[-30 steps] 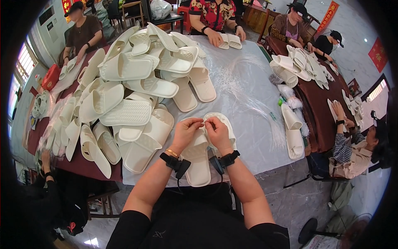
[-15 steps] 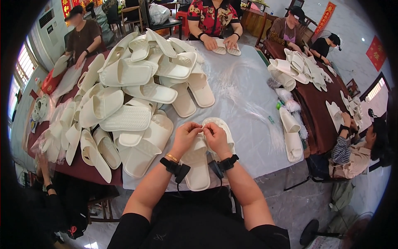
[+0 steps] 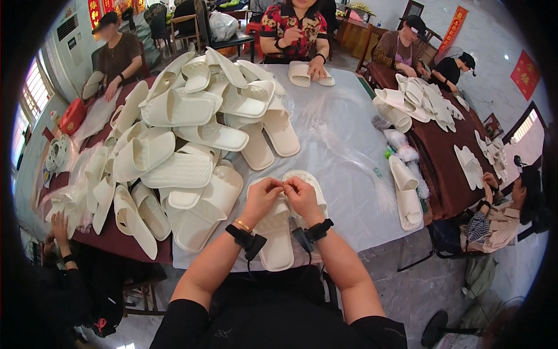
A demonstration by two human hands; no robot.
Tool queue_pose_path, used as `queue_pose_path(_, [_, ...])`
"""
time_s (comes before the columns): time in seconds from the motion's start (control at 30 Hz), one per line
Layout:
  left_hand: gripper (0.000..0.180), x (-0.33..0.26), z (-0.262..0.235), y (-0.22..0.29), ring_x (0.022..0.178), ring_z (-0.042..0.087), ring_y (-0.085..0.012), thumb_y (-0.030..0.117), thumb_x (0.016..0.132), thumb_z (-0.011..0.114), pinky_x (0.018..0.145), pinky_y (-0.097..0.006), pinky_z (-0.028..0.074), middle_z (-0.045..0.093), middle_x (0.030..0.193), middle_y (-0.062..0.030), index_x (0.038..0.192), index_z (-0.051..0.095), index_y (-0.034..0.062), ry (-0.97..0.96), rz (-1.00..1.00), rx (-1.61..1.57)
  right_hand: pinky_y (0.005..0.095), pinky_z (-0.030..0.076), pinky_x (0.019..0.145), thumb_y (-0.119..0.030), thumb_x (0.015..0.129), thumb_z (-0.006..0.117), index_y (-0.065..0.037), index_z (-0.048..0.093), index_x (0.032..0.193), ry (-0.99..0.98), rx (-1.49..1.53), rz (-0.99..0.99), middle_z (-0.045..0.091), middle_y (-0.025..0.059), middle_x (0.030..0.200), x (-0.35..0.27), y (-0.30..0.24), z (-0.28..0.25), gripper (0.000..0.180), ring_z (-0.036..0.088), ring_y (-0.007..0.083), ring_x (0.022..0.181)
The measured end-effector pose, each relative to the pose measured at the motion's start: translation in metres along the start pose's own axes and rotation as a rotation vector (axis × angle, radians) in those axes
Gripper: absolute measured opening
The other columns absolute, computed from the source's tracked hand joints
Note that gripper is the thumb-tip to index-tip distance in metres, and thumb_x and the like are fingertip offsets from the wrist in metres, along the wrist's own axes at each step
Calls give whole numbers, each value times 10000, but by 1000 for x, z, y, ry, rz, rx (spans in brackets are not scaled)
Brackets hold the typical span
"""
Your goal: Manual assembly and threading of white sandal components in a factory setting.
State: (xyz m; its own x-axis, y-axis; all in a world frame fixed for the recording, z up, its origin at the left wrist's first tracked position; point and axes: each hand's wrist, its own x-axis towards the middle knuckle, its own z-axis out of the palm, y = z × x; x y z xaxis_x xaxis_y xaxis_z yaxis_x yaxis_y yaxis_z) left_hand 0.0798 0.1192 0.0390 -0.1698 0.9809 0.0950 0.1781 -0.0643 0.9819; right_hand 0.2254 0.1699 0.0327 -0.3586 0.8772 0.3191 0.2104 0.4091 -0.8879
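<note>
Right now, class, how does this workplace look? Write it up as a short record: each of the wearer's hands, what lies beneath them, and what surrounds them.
Left hand: the left hand, fingertips pinched, close against the other's
Right hand: the right hand, fingertips pinched; anything held is too small to tell
Beneath: off-white slipper pair, side by side
Left: large slipper pile
Table cover: pale sheet
Ahead, to the right: clear strands
Far side: person in patterned shirt, one hand on slippers
</note>
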Motion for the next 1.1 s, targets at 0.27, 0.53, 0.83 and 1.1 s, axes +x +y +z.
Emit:
queue_pose_path(0.27, [128,1,3,-17,779,655,-136,53,844,635,711,-260,512,681,1018,-125,940,621,-32,119,113,-111,272,471,573,-91,856,602,3,641,872,52,216,44,654,82,698,-3,12,10,103,601,128,612])
queue_pose_path(0.53, [104,-1,10,-7,841,664,-184,35,854,606,747,-292,524,633,1134,-160,932,592,-31,37,136,-49,234,478,654,-38,828,587,-15,623,888,-17,80,35,630,40,816,-6,8,2,74,598,105,737])
queue_pose_path(0.83, [81,-3,14,-3,901,627,-321,7,821,571,790,-371,485,632,1085,-197,900,558,-8,134,343,247,307,504,696,-28,737,584,-3,586,820,88,-52,-126,557,146,1023,-4,-3,6,86,589,252,859])
queue_pose_path(1.1, [148,-26,0,26,943,591,-322,98,822,637,753,-385,468,605,1099,-172,928,573,17,155,406,558,384,431,884,-100,784,587,-21,594,923,184,-62,-179,575,166,1006,2,-8,-26,160,547,331,976])
